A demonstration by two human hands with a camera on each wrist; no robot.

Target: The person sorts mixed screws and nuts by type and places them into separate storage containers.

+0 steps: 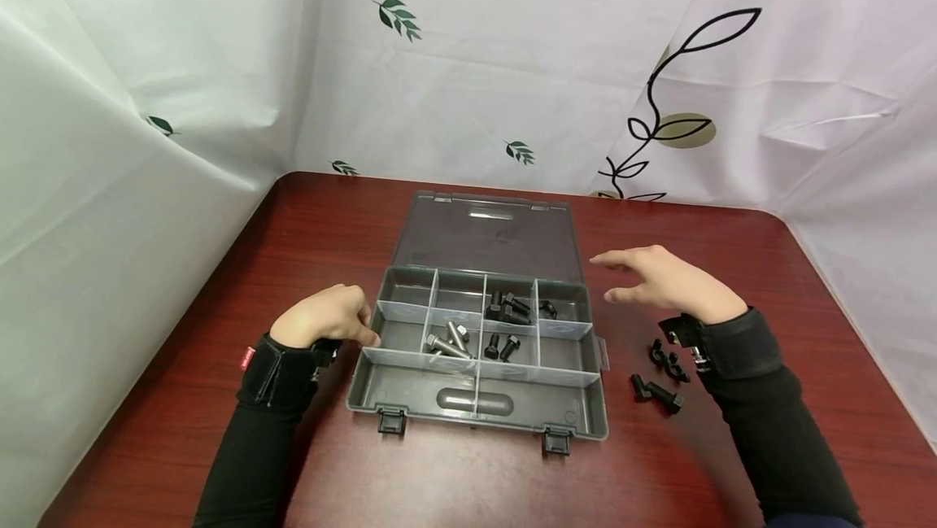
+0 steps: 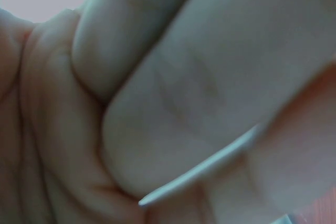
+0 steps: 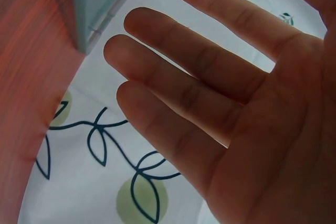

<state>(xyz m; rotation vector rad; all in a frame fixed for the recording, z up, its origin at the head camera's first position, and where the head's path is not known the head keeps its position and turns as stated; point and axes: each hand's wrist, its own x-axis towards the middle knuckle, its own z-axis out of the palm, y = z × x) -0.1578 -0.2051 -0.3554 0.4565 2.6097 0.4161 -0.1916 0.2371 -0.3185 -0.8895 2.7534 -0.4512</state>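
Note:
An open grey plastic organizer box (image 1: 410,388) lies on the table with its clear lid (image 1: 486,239) folded back. My left hand (image 1: 325,316) grips the box's left rim, fingertips just over the edge; in the left wrist view its curled fingers (image 2: 173,87) fill the picture. Silver bolts (image 1: 450,343) lie in a middle compartment. Black bolts (image 1: 510,310) lie in a back compartment, and black hex bolts (image 1: 501,346) in the one before it. A small black part (image 1: 547,308) sits at the back right. My right hand (image 1: 669,280) hovers right of the lid, fingers extended, holding nothing.
On the table right of the box lie black bolts (image 1: 657,394) and small curved black parts (image 1: 668,361), close to the right wrist. Two black latches (image 1: 391,421) hang from the box's front. White patterned cloth (image 1: 468,64) surrounds the reddish-brown table (image 1: 329,227).

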